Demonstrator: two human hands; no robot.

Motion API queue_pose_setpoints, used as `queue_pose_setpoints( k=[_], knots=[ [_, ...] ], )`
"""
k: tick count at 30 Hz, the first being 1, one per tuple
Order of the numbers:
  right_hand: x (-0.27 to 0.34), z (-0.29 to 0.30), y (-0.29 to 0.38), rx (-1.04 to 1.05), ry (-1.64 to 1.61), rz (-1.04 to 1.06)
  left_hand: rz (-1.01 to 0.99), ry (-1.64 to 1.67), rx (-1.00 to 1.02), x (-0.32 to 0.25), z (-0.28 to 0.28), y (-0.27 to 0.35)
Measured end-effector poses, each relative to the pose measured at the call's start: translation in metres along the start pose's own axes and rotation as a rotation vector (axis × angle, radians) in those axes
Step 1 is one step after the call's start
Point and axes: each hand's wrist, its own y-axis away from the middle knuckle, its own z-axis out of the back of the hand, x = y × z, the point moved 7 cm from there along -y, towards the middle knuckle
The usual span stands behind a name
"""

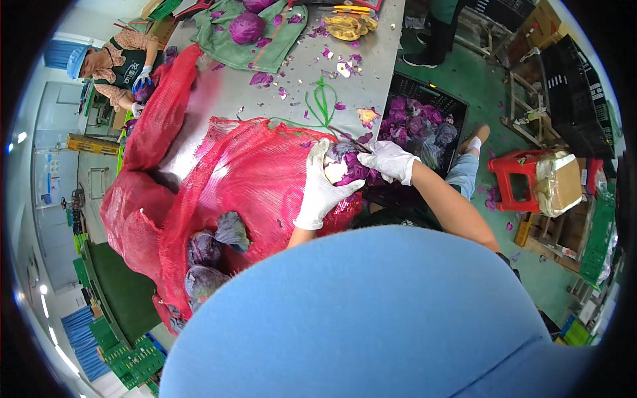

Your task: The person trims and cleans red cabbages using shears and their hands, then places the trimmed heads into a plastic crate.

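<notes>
A head of red cabbage point(354, 169) is held in my white-gloved left hand point(318, 181), its pale cut stem end facing up. My right hand point(390, 161), also gloved, is closed around a thin dark tool point(348, 137) that looks like a knife, right beside the cabbage. Part of the tool is hidden by the fingers. Under my left hand spreads a red mesh sack point(259, 174) on the metal table. Whole cabbages point(204, 248) show at the sack's opening on the left.
Below my right hand stands a black crate point(455, 107) with purple cabbage leaves point(420, 119). Green twine point(322, 107), leaf scraps and bananas point(348, 27) lie on the steel table point(224, 99). A co-worker point(122, 67) handles cabbage at far left. A red stool point(515, 179) stands right.
</notes>
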Motion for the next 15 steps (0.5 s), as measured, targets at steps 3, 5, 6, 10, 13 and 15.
queue_pose_setpoints(
  k=[3, 5, 6, 10, 13, 15],
  knots=[
    [0.017, 0.001, -0.005, -0.095, 0.327, 0.11, -0.008, -0.016, 0.061, 0.002, 0.0, -0.002],
    [0.013, 0.003, -0.004, -0.031, 0.134, 0.019, 0.013, 0.014, 0.073, 0.009, 0.003, -0.005],
    [0.005, 0.003, -0.004, -0.029, -0.058, 0.011, 0.063, 0.13, 0.102, 0.017, 0.002, -0.007],
    [-0.094, 0.032, -0.016, -0.161, -0.124, -0.111, 0.225, 0.649, 0.182, 0.042, 0.008, -0.006],
    [-0.12, 0.022, -0.003, -0.268, -0.115, -0.248, 0.251, 0.796, 0.197, 0.05, 0.011, 0.005],
    [-0.091, 0.042, 0.01, -0.838, 0.504, 0.277, 0.28, 0.81, 0.173, 0.05, 0.009, 0.005]
  ],
)
